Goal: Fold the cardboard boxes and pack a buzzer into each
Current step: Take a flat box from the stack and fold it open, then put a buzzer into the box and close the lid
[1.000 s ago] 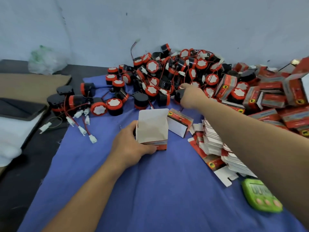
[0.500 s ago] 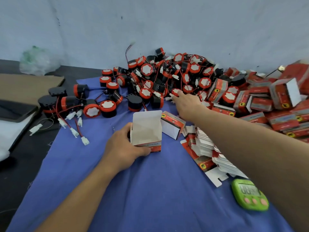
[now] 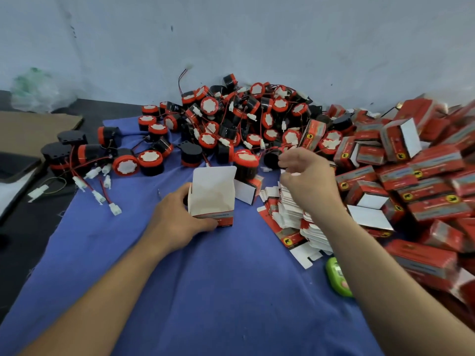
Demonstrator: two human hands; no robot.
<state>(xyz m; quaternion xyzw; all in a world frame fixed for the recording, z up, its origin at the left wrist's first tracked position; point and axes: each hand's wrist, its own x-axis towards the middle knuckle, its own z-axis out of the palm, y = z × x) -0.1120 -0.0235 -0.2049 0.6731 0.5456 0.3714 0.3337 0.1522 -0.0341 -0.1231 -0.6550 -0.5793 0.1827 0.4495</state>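
Buzzer pile (image 3: 239, 119) hogs the back of the blue-clothed surface (image 3: 231, 291), packed boxes (image 3: 424, 176) heaped on the right. Left hand (image 3: 177, 222) grips the open box (image 3: 212, 195), contents hidden. Right hand (image 3: 305, 176) is curled above the flat cartons (image 3: 295, 217); can't tell what it pinches.

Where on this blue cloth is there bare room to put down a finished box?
The near part of the blue cloth, between the two forearms, is bare, as is the strip left of the left hand. Crowded: the far pile of red-and-black round buzzers, the stack of flat white-and-red cartons, and the heap of red cardboard boxes on the right.
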